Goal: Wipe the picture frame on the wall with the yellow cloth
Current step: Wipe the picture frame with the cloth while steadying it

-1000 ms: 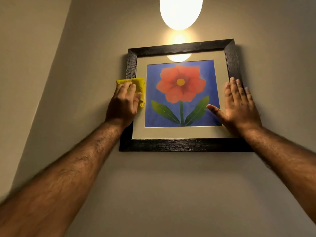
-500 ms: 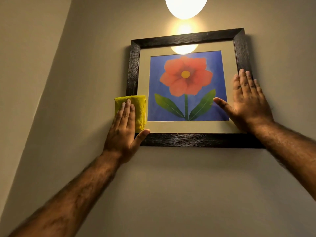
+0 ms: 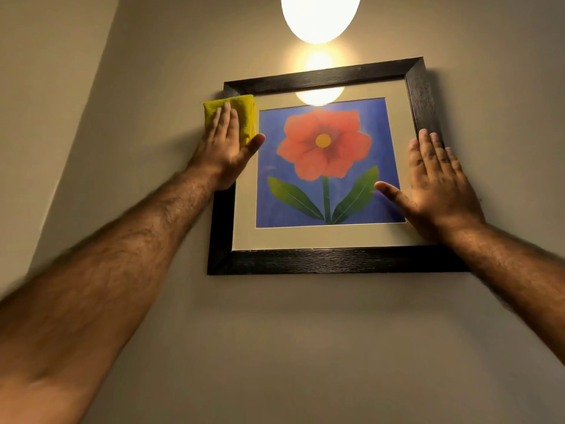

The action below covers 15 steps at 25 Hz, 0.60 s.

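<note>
- Since half a second ago, left hand [image 3: 224,148] with yellow cloth [image 3: 243,117] is sitting higher on the frame's left rail, now near the top-left corner instead of the bottom-left.
- Left hand is lying flat, fingers straight, pressing the folded cloth against the rail and mat edge; thumb is spreading toward the print.
- Right hand [image 3: 440,185] is lying open and flat, holding nothing, bracing the right rail, thumb on the glass.
- Picture frame [image 3: 336,260] is hanging on the wall [image 3: 305,347], dark wood, red flower print.
- Lamp [image 3: 319,16] is glowing above, reflecting in the glass.
</note>
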Available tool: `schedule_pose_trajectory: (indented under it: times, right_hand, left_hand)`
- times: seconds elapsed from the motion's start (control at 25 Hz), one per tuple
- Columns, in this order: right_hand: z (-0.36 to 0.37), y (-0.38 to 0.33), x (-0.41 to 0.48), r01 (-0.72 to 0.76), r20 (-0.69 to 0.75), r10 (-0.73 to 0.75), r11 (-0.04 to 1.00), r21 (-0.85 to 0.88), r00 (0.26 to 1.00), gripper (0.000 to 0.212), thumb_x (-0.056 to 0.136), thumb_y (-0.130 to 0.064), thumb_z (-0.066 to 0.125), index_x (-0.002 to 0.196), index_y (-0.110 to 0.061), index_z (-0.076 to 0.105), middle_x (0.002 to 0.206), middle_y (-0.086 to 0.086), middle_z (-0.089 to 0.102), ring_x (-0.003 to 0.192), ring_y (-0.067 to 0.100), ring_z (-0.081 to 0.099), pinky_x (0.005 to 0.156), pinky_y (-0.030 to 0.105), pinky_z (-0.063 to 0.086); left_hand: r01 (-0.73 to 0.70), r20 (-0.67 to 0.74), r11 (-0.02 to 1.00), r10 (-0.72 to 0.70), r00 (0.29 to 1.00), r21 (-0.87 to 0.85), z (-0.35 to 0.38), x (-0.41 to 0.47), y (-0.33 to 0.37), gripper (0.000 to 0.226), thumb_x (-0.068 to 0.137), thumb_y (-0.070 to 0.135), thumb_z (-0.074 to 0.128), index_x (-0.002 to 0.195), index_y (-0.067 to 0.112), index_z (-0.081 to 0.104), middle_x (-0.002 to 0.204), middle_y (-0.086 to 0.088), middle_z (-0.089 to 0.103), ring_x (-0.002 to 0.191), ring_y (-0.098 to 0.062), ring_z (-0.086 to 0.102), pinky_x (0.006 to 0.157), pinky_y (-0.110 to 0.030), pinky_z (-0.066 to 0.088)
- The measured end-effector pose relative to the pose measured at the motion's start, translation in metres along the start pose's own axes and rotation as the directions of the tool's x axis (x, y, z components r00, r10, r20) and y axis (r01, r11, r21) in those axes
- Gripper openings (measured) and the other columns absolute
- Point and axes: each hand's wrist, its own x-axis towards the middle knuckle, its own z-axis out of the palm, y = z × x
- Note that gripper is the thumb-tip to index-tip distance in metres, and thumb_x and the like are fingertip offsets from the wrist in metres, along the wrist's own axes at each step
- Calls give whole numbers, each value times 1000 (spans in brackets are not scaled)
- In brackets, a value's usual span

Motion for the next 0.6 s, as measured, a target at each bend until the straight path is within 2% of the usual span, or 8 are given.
schedule_pose_trajectory:
  times: [0.16,0.36,0.52,0.6]
  right_hand:
    - [-2,-1,-2,-2,8,1,1000,5,1000,107,89,-82,17,163,-5,5,173,13,-1,161,25,0,130,43,5]
    - [-3,0,-1,2,17,-2,1000,8,1000,106,91,-81,19,163,-5,6,173,14,1,161,26,0,130,43,5]
    - [0,0,0,-3,12,3,1000,7,1000,107,91,-81,20,163,-4,7,173,15,2,161,27,2,130,44,5]
    - [-1,-1,0,-3,15,3,1000,8,1000,107,90,-81,19,163,-4,7,173,16,2,161,27,2,130,43,5]
  left_hand:
    - [-47,-29,999,48,998,15,14,-34,-8,112,77,88,-1,159,12,-5,170,-5,-12,157,-19,-10,129,-42,1]
    - [-75,-31,996,76,997,49,40,-128,-4,108,83,83,-1,159,7,-2,170,-9,-9,158,-20,-10,129,-39,1]
    - [-70,18,997,70,997,27,55,-206,-3,98,89,78,7,160,10,-3,170,-5,-12,157,-17,-12,129,-38,1]
    - [-55,30,999,55,998,1,56,-218,-5,98,89,79,7,160,12,-4,170,-3,-13,157,-15,-13,129,-38,1]
